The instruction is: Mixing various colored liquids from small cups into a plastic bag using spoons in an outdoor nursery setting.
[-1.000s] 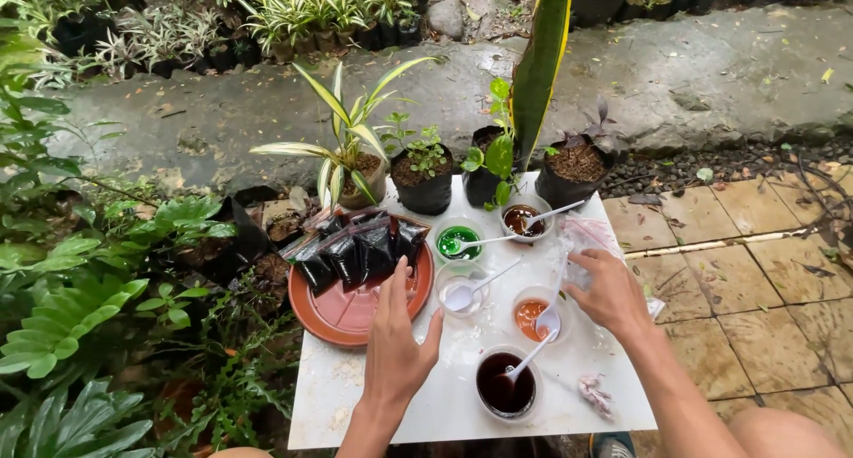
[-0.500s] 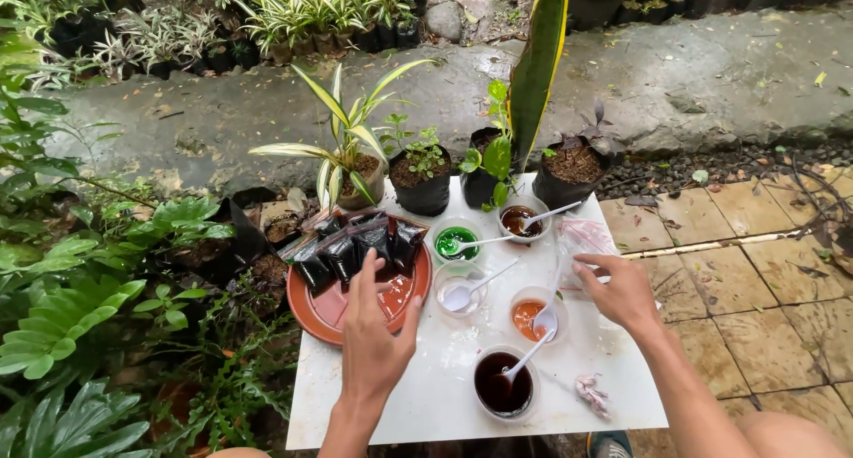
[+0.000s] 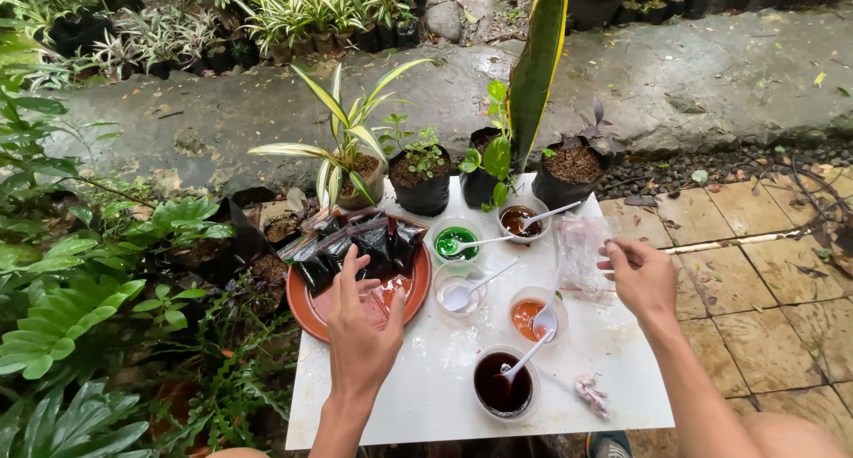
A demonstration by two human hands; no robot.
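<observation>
Left hand point(image 3: 360, 334) reached over terracotta plate point(image 3: 311, 309), fingers spread, empty, above dark filled plastic bags point(image 3: 373, 245). Right hand point(image 3: 641, 278) pinched clear plastic bag point(image 3: 582, 252) on white surface point(image 3: 426, 396). Bag-picking step likely; next needs firm pinch on one bag.

dark filled bags point(image 3: 360, 245) | heaped on round red-brown plate point(image 3: 313, 309) | table's left side

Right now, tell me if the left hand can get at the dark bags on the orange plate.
Probably yes. The left hand already hovers over the orange plate, fingers spread beside the dark bags, with nothing lying between them.
</observation>
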